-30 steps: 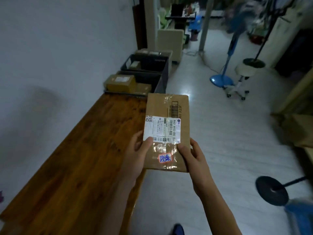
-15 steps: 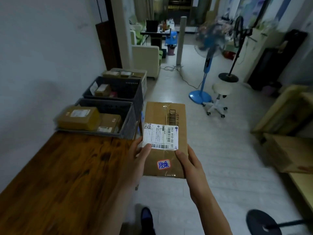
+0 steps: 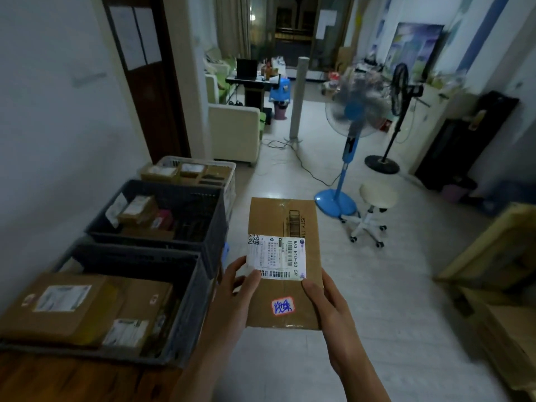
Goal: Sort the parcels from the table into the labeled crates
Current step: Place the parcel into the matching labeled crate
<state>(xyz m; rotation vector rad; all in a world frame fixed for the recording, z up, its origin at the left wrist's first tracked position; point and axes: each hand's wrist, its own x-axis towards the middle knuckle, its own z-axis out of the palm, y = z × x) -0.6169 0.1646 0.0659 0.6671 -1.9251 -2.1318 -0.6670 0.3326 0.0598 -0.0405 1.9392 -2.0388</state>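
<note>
A flat brown cardboard parcel [image 3: 282,224] with a white shipping label and a small red-edged sticker with blue writing is held out in front of me. My left hand [image 3: 235,291] grips its left edge, thumb on the label. My right hand [image 3: 327,303] grips its right edge, thumb on top. To the left stand three crates in a row: the near dark crate [image 3: 191,303] with brown parcels, the middle dark crate [image 3: 214,216] with small boxes, and a far white crate [image 3: 229,169] with several parcels.
The wooden table [image 3: 72,381] shows at the bottom left, just before the near crate. A blue standing fan [image 3: 348,140], a white stool [image 3: 374,204] and a black fan stand on the tiled floor to the right. Wooden furniture [image 3: 499,271] lines the right edge.
I have walked forward along the table toward the crates with the parcel in both hands. The crates are now much closer, at my left. My grip on the parcel is unchanged.
</note>
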